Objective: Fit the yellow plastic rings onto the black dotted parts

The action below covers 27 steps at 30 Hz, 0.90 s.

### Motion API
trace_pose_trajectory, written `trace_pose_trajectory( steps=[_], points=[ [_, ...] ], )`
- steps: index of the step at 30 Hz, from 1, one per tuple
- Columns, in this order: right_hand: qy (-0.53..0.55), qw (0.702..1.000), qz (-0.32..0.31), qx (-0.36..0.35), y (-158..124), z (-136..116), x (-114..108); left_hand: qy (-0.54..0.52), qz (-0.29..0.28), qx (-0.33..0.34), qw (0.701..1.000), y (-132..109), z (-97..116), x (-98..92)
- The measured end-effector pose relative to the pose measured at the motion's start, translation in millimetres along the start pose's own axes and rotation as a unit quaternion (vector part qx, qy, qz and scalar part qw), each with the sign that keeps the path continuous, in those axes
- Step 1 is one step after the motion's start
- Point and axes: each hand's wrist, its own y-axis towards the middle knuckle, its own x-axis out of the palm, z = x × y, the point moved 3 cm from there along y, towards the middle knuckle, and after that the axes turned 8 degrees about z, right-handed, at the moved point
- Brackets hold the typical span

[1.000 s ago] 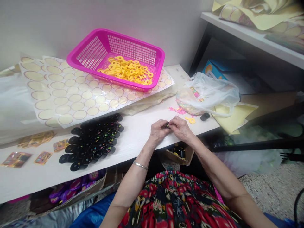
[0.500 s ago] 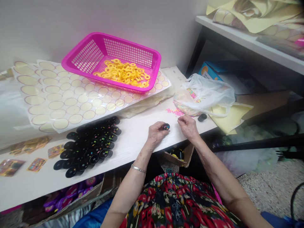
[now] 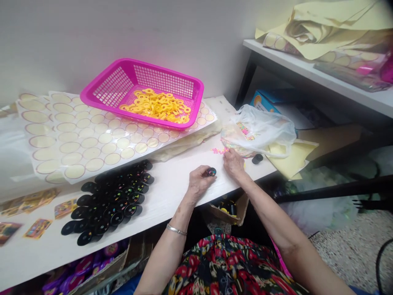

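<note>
My left hand is closed round a small black round piece with coloured specks in it, resting on the white table. My right hand lies just right of it, fingers curled down onto scattered small pink beads at the mouth of a clear plastic bag. What its fingertips hold is hidden. A heap of several like black round pieces lies to the left.
A pink basket of yellow rings sits on sheets of round stickers. One black cap lies by the bag. Small printed cards lie far left. A cardboard box sits under the table edge; a shelf stands right.
My hands were together on the black piece; the right hand let go and moved right and away to the pink beads by the bag. The left hand kept the piece.
</note>
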Motion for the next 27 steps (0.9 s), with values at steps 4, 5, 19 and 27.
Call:
trace_pose_trajectory(
  steps=[4, 5, 19, 27],
  points=[
    [0.006, 1.0, 0.004, -0.022, 9, -5, 3, -0.006, 0.0, 0.001, 1.0, 0, 0, 0.2],
    [0.009, 0.999, 0.001, -0.038, 12, -8, 4, -0.004, 0.0, 0.002, 1.0, 0, -1, 0.3],
    [0.0, 0.996, -0.058, -0.07, 13, -26, -5, 0.019, -0.001, 0.002, 1.0, -1, -1, 0.3],
    [0.092, 0.972, -0.216, 0.005, -21, -10, -7, 0.016, 0.0, 0.004, 1.0, 0, -3, 2.3]
  ],
)
